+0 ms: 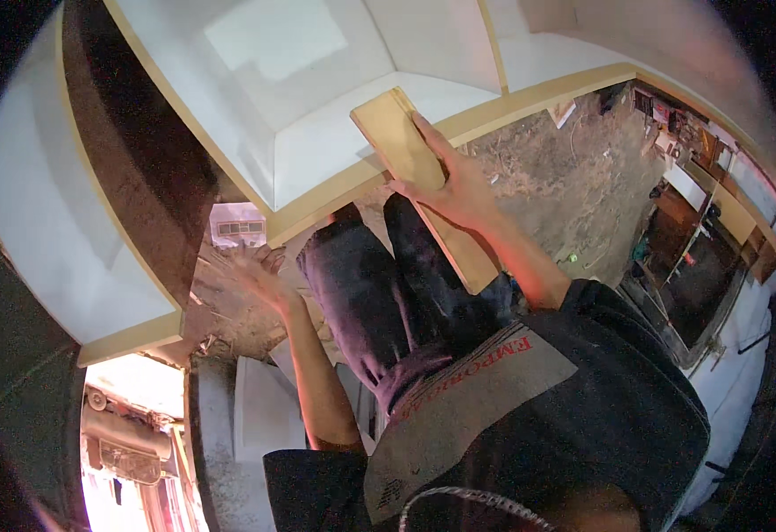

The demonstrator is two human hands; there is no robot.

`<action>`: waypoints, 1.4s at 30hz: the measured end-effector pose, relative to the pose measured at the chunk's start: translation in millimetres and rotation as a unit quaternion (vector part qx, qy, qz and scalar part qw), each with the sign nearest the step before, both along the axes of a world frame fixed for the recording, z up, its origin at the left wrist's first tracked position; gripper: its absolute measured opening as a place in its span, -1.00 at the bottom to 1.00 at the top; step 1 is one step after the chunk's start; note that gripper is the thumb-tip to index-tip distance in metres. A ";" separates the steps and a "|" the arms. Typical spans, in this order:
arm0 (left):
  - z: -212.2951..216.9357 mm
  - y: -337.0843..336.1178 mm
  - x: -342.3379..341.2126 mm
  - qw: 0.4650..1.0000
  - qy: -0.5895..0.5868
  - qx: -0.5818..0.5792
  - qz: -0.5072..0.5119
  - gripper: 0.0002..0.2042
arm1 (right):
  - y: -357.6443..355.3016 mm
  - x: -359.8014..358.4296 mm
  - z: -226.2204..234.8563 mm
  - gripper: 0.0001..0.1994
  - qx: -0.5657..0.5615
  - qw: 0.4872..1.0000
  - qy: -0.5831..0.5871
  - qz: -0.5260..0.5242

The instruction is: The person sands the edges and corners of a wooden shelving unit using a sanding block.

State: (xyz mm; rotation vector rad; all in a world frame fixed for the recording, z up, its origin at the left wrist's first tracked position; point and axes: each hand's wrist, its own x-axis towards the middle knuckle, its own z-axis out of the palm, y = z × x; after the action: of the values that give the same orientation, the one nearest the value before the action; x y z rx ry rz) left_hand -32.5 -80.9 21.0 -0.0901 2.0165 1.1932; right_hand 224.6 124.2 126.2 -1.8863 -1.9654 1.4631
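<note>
My right hand [461,191] grips a long, narrow wooden board [454,253], thumb on one side and fingers over the other. The board slants from the front of a white cabinet [326,164] down toward my lap, its upper end overlapping the cabinet's tan front edge. Away to the left, my left hand [259,277] is held out below the cabinet's corner. Its fingers look spread and slightly blurred, with nothing visible in them.
Another white cabinet section [69,204] with tan edging stands at the far left, a dark gap beside it. Debris litters the brown floor [548,177]. A cluttered work area [698,213] lies at right. White panels [264,412] stand near my left elbow, beside a bright opening [135,443].
</note>
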 end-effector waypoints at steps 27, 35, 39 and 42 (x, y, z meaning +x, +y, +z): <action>8.4 11.8 9.6 0.991 -0.048 0.120 -0.025 -0.48 | -75.4 -132.1 -0.7 0.00 -0.075 0.966 -0.112 0.220; 11.7 16.4 -3.1 0.987 -0.122 0.069 -0.082 -0.47 | -59.1 -94.0 -7.2 0.00 -0.003 0.986 -0.143 0.089; -5.2 13.9 13.4 0.985 -0.147 0.086 -0.009 -0.51 | -89.8 -110.2 -9.8 -0.02 -0.001 0.983 -0.092 0.158; -16.3 -8.6 9.5 0.994 -0.075 0.073 -0.039 -0.52 | -75.2 -94.1 -5.5 -0.05 -0.021 0.981 -0.067 0.181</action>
State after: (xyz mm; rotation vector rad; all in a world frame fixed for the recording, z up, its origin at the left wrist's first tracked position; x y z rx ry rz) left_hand -23.0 -89.5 4.7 -0.0271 1.7810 1.2420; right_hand 130.5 49.0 120.7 -1.7520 -2.4653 1.4994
